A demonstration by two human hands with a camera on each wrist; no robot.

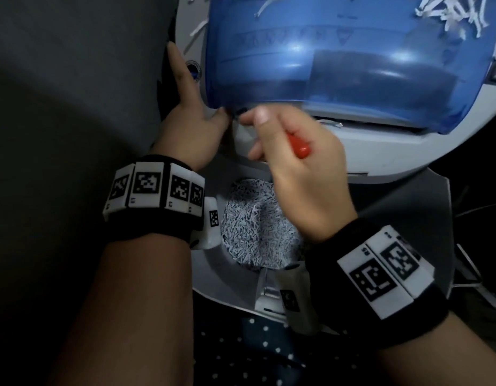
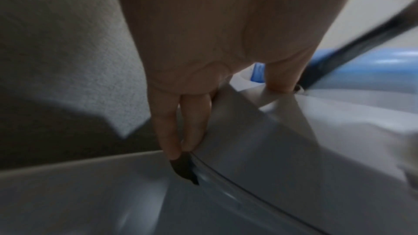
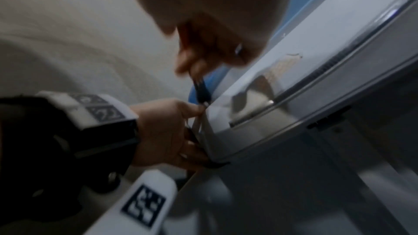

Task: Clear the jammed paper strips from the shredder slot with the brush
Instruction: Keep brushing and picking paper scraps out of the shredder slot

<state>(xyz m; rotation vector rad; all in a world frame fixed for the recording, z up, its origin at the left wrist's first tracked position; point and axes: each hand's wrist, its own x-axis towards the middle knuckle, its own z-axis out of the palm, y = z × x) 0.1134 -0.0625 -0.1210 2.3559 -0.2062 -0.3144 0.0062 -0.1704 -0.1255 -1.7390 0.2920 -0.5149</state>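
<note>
My right hand [image 1: 297, 174] is curled round the brush [image 1: 298, 147]; its red handle end shows between my thumb and the fingers in the head view, and the grip is a closed one, with thumb and fingertips pinching the shaft. In the right wrist view a thin dark stem [image 3: 201, 90] runs down from those fingers and its tip sits right at the near left corner of the shredder [image 1: 380, 151], where the grey top meets the blue translucent cover [image 1: 338, 59]. Whether the tip is actually inside the slot I cannot tell, as the frames are blurred there.

My left hand [image 1: 188, 118] lies flat against the shredder's left edge. The fingers [image 2: 172, 124] are straight and extended along the grey side wall, the thumb pressed at the same corner, just beside the brush tip. This grip has nothing closed in it; it only presses on the casing.

White paper strips [image 1: 447, 12] lie scattered on the far right part of the blue cover, with a few more along its far left edge. One small curl of paper [image 1: 331, 123] sits at the front lip of the cover, to the right of my right thumb.

Below the shredder's near edge, between my two wrists, a heap of shredded paper [image 1: 255, 227] fills the open bin [image 1: 219, 285]. Both wrists wear black bands [image 1: 380, 277] with square printed markers.
</note>
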